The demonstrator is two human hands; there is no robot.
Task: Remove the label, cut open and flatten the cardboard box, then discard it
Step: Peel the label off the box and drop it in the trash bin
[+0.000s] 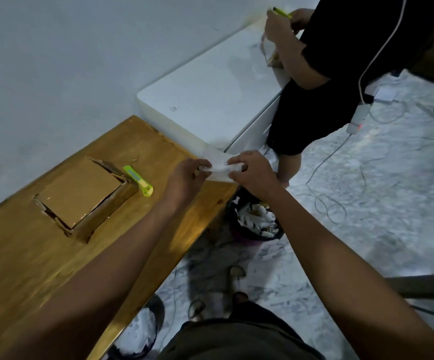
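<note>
Label (219, 167), print unreadable, pinched by left hand (187, 178) and right hand (252, 172).

The box (80, 196) lies on the table (23, 258), the cutter (138, 180) just right of it.

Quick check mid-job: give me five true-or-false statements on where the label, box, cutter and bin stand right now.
1. Both hands hold the label. True: the left hand and right hand pinch the white label between them.
2. The cutter is in the left hand. False: the green cutter lies on the wooden table, beside the box.
3. The box sits on the table. True.
4. The label is held over the box. False: it is held past the table's end, roughly above the bin.
5. The bin already holds scraps. True: pale scraps show inside.
</note>
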